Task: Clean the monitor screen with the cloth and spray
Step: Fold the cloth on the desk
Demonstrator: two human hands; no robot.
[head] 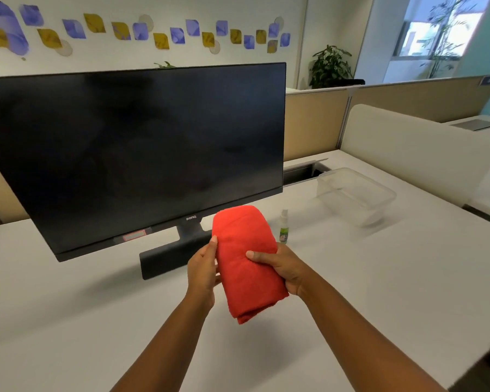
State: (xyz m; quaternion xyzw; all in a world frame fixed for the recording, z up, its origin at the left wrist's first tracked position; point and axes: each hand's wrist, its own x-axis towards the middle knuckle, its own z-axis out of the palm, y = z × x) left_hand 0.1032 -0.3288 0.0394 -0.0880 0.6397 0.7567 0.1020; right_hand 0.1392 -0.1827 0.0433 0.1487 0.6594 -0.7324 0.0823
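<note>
The cloth (248, 261) is a plain orange-red with no pattern. The monitor (136, 154) has a black screen, dark and unlit, in a black frame with small pale lettering on its lower edge and a small red-bordered sticker (134, 236); its stand (173, 257) is black too. The spray bottle (284, 227) is clear with a whitish cap and a green label. The container (355, 195) near the desk's right edge is clear and colourless. The desk (68, 306) is plain white. The wall (142, 32) is white, scattered with purple-blue and mustard-yellow shapes.
</note>
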